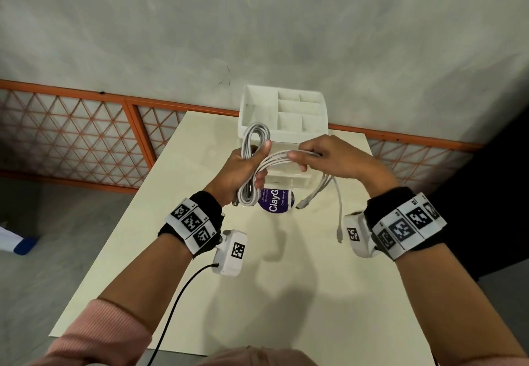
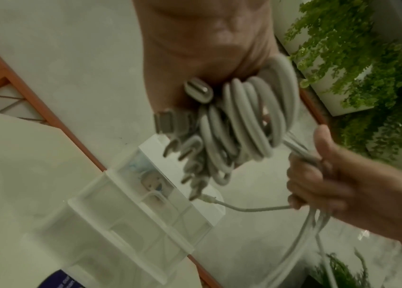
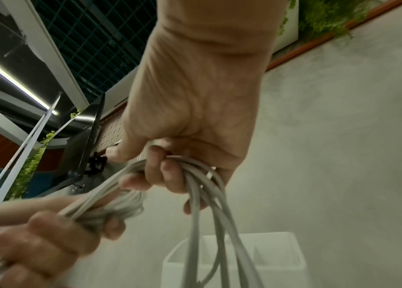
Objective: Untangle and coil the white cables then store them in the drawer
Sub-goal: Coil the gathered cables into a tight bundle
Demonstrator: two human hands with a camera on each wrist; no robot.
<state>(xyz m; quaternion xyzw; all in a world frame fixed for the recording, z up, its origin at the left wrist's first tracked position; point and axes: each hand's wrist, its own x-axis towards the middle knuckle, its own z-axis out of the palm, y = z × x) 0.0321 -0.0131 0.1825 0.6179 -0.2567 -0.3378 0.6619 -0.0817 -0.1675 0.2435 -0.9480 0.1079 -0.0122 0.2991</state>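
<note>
My left hand (image 1: 245, 171) grips a coiled bundle of white cables (image 1: 253, 142) upright above the table; the coil's loops and plug ends (image 2: 241, 124) fill the left wrist view. My right hand (image 1: 326, 156) curls its fingers round several loose strands (image 1: 282, 157) that run from the coil. In the right wrist view those strands (image 3: 195, 187) pass through its fingers (image 3: 168, 171). Loose cable ends (image 1: 339, 214) with plugs hang below the right hand. A white drawer organizer (image 1: 283, 115) stands behind the hands, with its clear drawer (image 2: 131, 220) pulled out toward me.
A cream table (image 1: 286, 294) carries everything. A purple round label (image 1: 276, 201) lies under the hands. An orange lattice railing (image 1: 86, 133) runs behind the table on a grey floor. A black wire (image 1: 177, 302) trails from my left wrist camera. Green plants (image 2: 357, 58) show in the left wrist view.
</note>
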